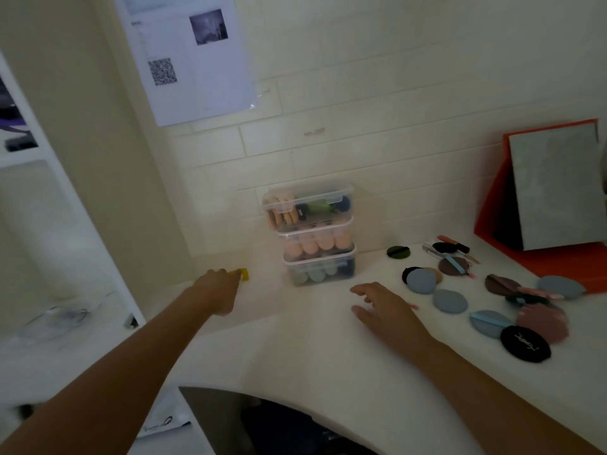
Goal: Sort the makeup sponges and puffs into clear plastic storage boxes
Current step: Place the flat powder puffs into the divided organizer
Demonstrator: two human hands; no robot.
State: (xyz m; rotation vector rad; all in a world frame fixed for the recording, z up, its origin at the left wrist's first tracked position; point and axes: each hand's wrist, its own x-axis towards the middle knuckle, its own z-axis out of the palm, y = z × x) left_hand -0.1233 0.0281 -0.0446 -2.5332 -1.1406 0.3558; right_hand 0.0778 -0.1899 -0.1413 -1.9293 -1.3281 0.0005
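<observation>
The left hand [215, 290] reaches far forward over the white surface [312, 349] toward the wall. A small yellow sponge [242, 274] sits right at the far end of that hand, touching it. The back of the hand hides the fingers, so I cannot tell whether they pinch the sponge or only touch it.

The right hand [389, 311] lies low over the surface, palm down. Its fingers [361, 292] are straight, slightly apart and hold nothing. They point toward a stack of three clear boxes [317, 238] that stands against the tiled wall between the two hands.

The top box [307, 205] has its lid on and holds flat peach puffs plus green and dark pieces. The middle box [315, 243] holds rounded peach sponges, and the bottom box [320, 269] holds blue-green ones.

Loose puffs lie to the right of the right hand, apart from its fingers:
- a blue puff [421, 281] overlapping darker ones
- a second blue puff [450, 301] nearest the hand
- a pink puff [542, 321]
- a black puff [525, 343] with a gold logo
- a dark green puff [398, 251] near the boxes

An orange-framed mirror [555, 192] stands at the far right.
</observation>
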